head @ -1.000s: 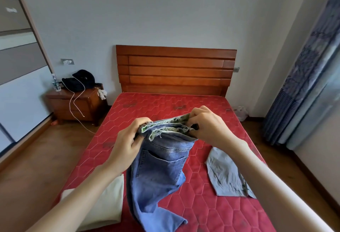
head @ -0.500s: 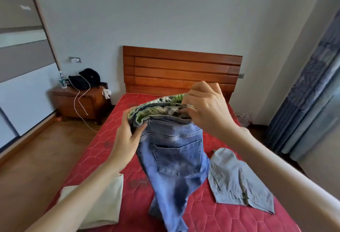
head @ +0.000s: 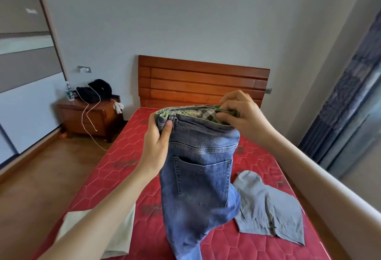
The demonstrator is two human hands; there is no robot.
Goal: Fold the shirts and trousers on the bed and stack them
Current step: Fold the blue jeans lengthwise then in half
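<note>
- Head view: both hands are holding a pair of blue jeans [head: 198, 179] up by the waistband, above the red mattress [head: 127, 156].
- The left hand [head: 156, 146] is pinching one end of the waistband, thumb on the near face and fingers behind it; the right hand [head: 241, 115] is gripping the other end, with fingers curling over the top edge into the patterned lining.
- Between the two grips the waistband is running nearly level; below them the seat, with its stitched back pocket, is hanging straight, and the legs are trailing down towards the mattress.
- Judged handling: denim is fairly heavy and thick yet limp, so it will be sagging wherever it is unsupported. The doubled, seamed waistband looks like the firmest place to hold, and the rough weave should not be slipping.
- Below the right grip a grey shirt [head: 268, 212] is lying crumpled, thin and light; below the left grip a pale folded garment [head: 121, 231] is lying flat, partly hidden by the forearm.
- Beyond the grips a slatted wooden headboard [head: 202, 82] is standing.
</note>
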